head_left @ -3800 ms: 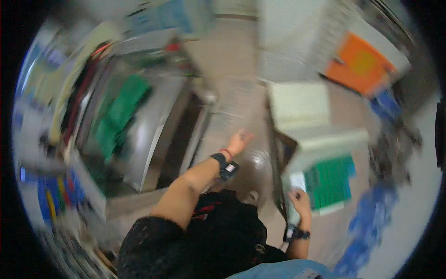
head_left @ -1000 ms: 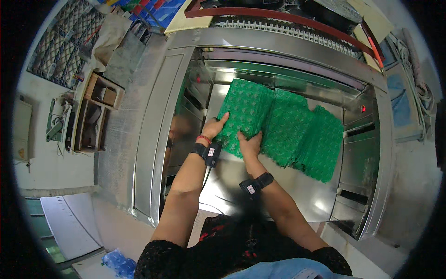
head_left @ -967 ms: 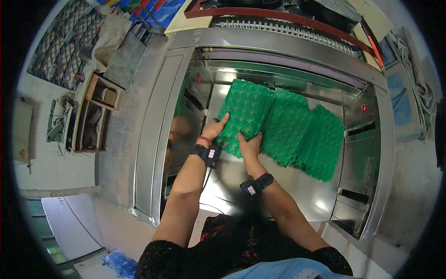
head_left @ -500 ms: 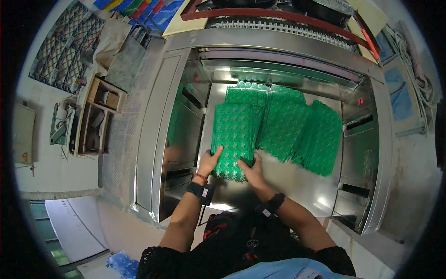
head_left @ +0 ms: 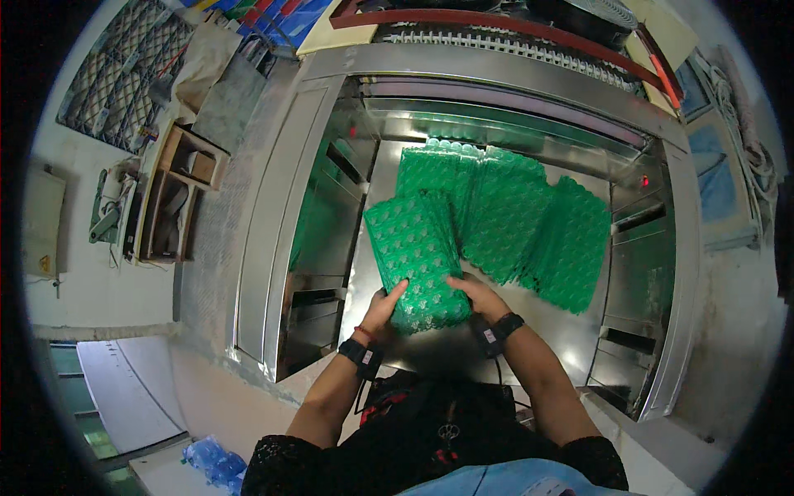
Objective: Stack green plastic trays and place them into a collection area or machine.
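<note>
Between my two hands is a stack of thin green moulded plastic sheets, embossed with rows of small raised shapes and tilted to the left at its far end. My left hand grips its near left side, thumb on top. On the near right side my right hand holds it the same way, with the fingers hidden beneath. Beyond and to the right, more green sheet stacks lie fanned out on the shiny metal tray floor. The rightmost stack leans close to the right wall.
A stainless steel machine frame surrounds the tray, with slotted side walls. A red-brown bar and a white toothed conveyor strip run along the far side. To the left stands a wooden compartment box; a blue plastic bag lies lower left.
The held stack has turned anticlockwise, its far end swinging left and its near end shifting right and toward me. My right hand has moved right with it; both hands keep their grip.
</note>
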The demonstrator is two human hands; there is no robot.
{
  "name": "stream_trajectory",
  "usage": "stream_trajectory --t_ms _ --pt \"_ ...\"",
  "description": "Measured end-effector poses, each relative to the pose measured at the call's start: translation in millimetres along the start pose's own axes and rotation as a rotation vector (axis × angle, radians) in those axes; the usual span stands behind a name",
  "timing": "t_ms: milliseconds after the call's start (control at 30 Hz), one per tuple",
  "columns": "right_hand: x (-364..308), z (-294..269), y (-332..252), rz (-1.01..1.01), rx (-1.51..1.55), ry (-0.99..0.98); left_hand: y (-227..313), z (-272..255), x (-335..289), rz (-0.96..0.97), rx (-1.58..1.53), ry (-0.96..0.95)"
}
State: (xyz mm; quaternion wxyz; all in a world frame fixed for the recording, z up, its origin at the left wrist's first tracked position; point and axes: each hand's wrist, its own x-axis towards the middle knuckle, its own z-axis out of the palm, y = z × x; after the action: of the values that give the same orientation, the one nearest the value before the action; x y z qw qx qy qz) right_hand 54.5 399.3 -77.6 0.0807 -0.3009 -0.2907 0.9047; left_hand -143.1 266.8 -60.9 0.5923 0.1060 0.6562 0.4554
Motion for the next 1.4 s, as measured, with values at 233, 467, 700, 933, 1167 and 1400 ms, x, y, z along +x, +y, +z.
stream_trajectory --t_ms 233,467,700,933,1167,1400 --pt "-44 29 -29 0.013 -0.240 -0.029 -25 9 -48 0.015 0.031 -0.275" --pt "-57 6 -57 0.010 -1.091 -0.002 -64 46 -65 -0.199 -0.027 -0.507" --pt "-68 55 -96 0.045 -1.683 0.006 -75 81 -23 -0.548 -0.325 -0.702" --pt "-86 86 -78 -0.035 -1.950 0.123 -105 65 -3 -0.192 0.036 -0.972" --pt "-99 81 -39 -0.139 -2.003 0.183 -51 -18 -57 -0.051 0.314 -0.429" --pt "-103 87 -15 -0.287 -2.027 0.362 -3 -70 -69 0.532 0.095 0.318"
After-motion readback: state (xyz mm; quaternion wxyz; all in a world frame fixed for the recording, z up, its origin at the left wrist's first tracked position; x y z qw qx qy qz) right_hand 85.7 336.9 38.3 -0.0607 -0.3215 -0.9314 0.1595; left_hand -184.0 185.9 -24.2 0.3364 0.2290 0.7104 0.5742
